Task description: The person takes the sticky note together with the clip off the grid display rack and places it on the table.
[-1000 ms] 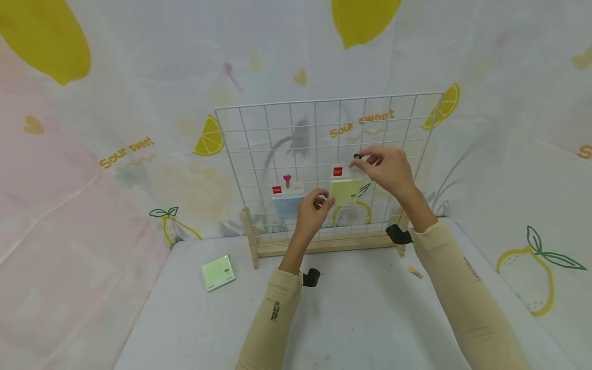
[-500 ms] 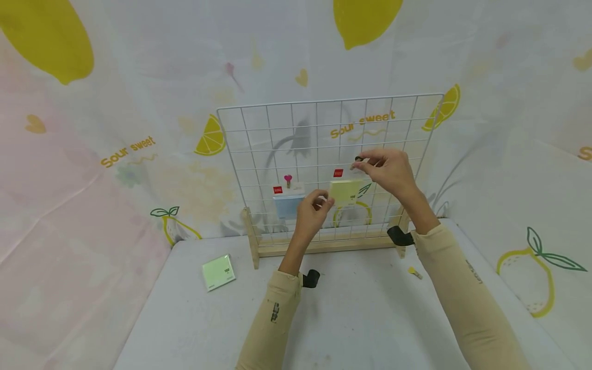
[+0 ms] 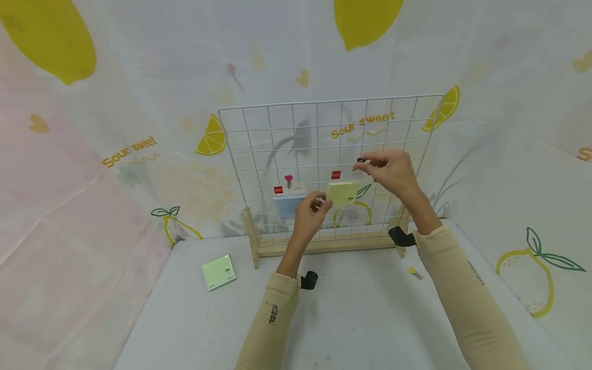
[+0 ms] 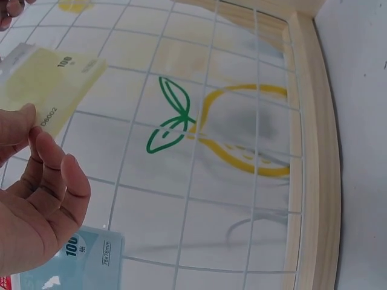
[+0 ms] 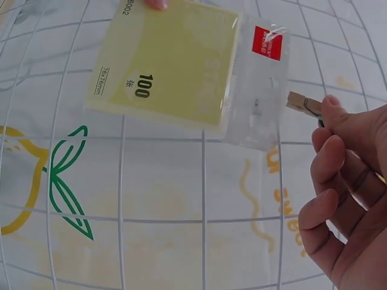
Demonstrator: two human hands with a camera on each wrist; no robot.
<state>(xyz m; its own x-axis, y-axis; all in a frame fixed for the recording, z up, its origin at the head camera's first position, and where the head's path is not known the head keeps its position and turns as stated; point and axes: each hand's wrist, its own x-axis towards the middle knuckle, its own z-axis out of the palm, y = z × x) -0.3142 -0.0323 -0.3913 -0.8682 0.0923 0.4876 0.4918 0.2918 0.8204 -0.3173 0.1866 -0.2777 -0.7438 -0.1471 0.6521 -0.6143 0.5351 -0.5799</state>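
My left hand [image 3: 311, 211] pinches the lower left edge of a yellow sticky-note pack [image 3: 342, 193], which it holds in front of the white wire grid [image 3: 329, 108]. Thumb and finger of my right hand [image 3: 392, 172] pinch a small wooden clip [image 5: 304, 104] just beyond the pack's clear top flap [image 5: 259, 84]. In the right wrist view the clip's tip is close to the flap's edge; whether they touch I cannot tell. A blue pack [image 3: 289, 205] hangs on the grid to the left, under a clip with a pink heart [image 3: 289, 179].
A green pack [image 3: 219, 272] lies on the white table [image 3: 351, 318] at the left. Near the grid's right foot lies a yellow-topped clip [image 3: 414, 273]. The grid stands in a wooden base [image 3: 324, 246], before a lemon-print cloth.
The yellow pack and my left hand have shifted slightly left and down. My right hand, with the clip, has moved a little right and down, away from the flap.
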